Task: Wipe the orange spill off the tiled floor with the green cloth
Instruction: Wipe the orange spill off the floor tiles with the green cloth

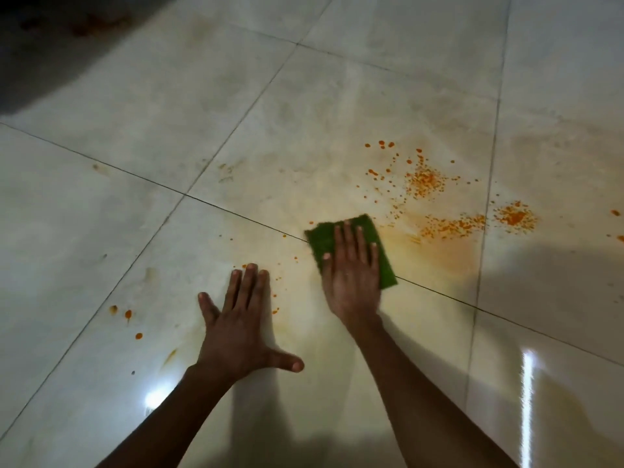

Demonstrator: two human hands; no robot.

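The left hand (244, 327) lies flat on the tiled floor (101, 214), fingers spread, touching nothing else. Just to its right, the right hand (351, 270) presses the green cloth (383, 261) down with straight fingers, hiding the cloth's middle. The orange spill (439, 211) speckles the tiles further right, its smeared edge blurry.

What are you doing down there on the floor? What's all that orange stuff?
A person is cleaning an orange spill off the pale tiled floor. The right hand presses flat on a green rectangular cloth, beside a faint orange smear. The left hand rests flat on the tile with fingers spread. Thick orange specks lie beyond the cloth to the right, and a few orange drops sit left of the left hand, so plenty is left to wipe.
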